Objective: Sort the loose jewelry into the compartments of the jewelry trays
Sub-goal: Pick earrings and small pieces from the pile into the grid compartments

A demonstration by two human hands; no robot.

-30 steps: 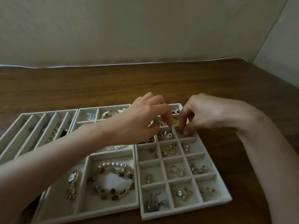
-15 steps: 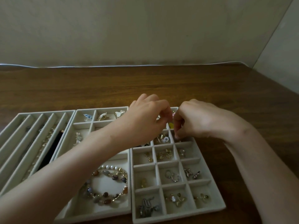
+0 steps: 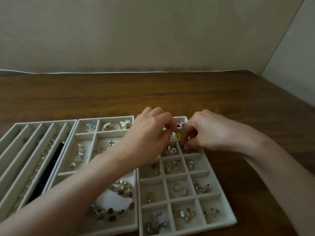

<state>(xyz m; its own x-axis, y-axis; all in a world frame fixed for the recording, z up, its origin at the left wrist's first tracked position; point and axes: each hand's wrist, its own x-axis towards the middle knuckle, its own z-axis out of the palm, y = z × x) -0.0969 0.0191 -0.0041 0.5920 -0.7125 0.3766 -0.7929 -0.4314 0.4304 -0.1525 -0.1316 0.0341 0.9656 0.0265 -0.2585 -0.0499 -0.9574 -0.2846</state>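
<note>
Three pale velvet trays lie side by side on a wooden table. The right grid tray point(image 3: 233, 222) holds earrings and rings in its small cells. My left hand point(image 3: 150, 133) hovers over its far end, thumb and forefinger pinched on what looks like a small gold earring. My right hand point(image 3: 209, 130) reaches down into a far right cell, its curled fingertips pinching a tiny dark earring there. A yellow piece point(image 3: 178, 135) shows between the two hands. My left forearm covers part of the middle tray point(image 3: 105, 118).
The middle tray holds a beaded bracelet point(image 3: 119, 191), crystal pieces and butterfly brooches. The left tray point(image 3: 46, 122) has long slots with chains and a black band point(image 3: 49, 169). Bare table point(image 3: 153, 92) stretches beyond the trays to a wall.
The hands met above the far cells, then parted a little. My right hand has dropped its fingertips into the far right cell. The view has shifted slightly.
</note>
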